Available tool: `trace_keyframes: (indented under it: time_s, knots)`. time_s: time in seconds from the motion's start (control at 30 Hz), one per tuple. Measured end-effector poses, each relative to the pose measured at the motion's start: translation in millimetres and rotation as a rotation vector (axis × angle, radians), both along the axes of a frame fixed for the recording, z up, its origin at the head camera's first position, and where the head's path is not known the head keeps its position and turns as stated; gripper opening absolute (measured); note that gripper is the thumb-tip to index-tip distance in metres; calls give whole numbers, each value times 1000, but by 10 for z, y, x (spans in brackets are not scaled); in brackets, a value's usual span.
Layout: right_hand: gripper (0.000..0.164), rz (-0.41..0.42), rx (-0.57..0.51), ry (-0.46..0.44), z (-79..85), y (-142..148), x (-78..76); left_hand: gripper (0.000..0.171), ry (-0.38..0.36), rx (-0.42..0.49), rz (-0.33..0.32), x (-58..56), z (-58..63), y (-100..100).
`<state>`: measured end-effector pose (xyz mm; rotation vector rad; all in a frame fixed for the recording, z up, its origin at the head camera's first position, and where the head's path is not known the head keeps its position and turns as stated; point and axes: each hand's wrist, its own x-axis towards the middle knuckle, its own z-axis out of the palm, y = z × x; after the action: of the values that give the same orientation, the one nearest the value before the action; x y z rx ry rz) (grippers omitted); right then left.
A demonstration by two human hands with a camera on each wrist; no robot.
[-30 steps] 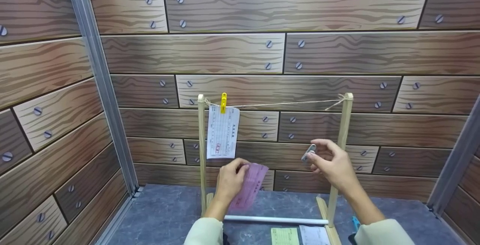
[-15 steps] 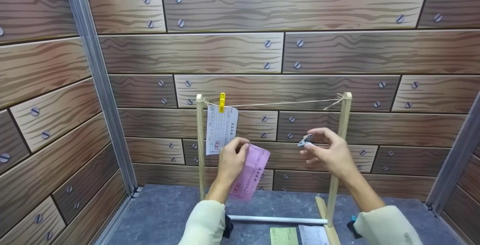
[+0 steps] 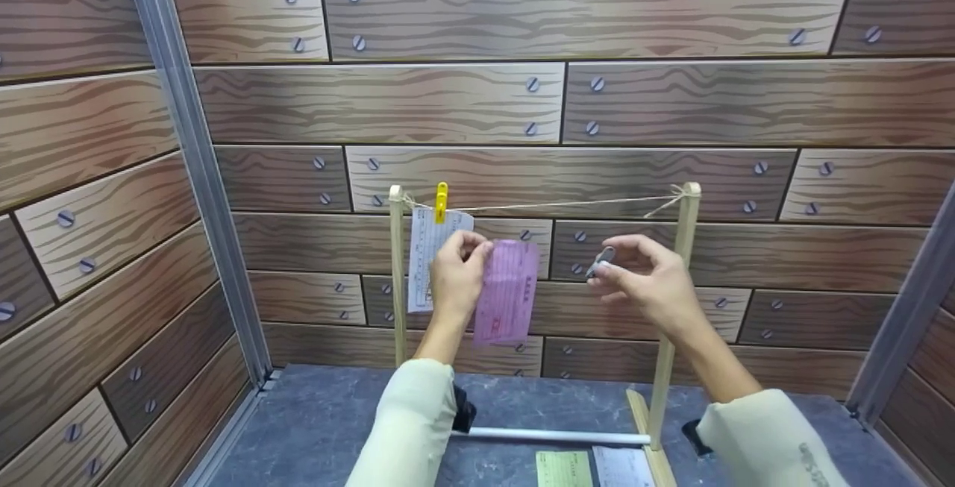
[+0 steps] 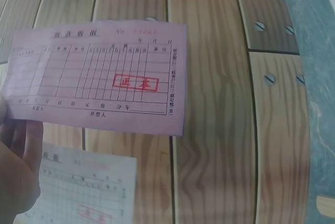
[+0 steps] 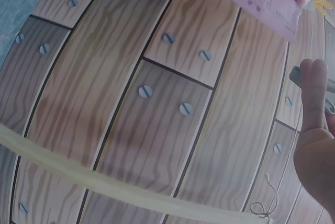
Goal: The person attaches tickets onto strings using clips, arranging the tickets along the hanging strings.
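Observation:
My left hand (image 3: 456,278) pinches a pink receipt slip (image 3: 507,293) by its upper left corner, and the slip hangs below the string (image 3: 567,205). In the left wrist view the pink slip (image 4: 99,75) shows a printed table and a red stamp. My right hand (image 3: 656,286) holds a small grey clothespin (image 3: 601,260) between thumb and fingers, to the right of the slip. A white receipt slip (image 3: 419,271) hangs from the string at the left under a yellow clothespin (image 3: 442,202), partly hidden behind my left hand.
Two wooden posts (image 3: 685,241) carry the string, with a white rod (image 3: 559,437) low between them. On the grey tabletop (image 3: 328,427) lie a green slip (image 3: 563,469) and another white slip (image 3: 624,466), near the right post's foot. Wood-patterned walls (image 3: 477,99) stand behind.
My left hand has risen with the pink slip, which now hangs straighter and closer to the string. My right hand has moved up and slightly left, turning the grey clothespin.

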<state>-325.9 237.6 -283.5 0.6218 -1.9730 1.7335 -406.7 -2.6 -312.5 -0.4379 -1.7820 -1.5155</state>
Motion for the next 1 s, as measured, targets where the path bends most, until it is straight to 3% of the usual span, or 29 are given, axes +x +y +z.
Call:
trace_keyframes:
  time_s: [0.3, 0.53, 0.73, 1.0]
  knots:
    - [34, 30, -27, -3, 89, -49, 4, 15, 54, 62, 25, -73, 263, 66]
    - [33, 30, -47, 2, 135, -70, 6, 34, -48, 85, 101, -89, 391, 100]
    - [34, 29, -26, 8, 149, -75, 12, 26, -145, 61, 137, -76, 438, 104]
    - [33, 0, 14, 22, 194, -118, 8, 7, -192, 18, 194, -73, 473, 100]
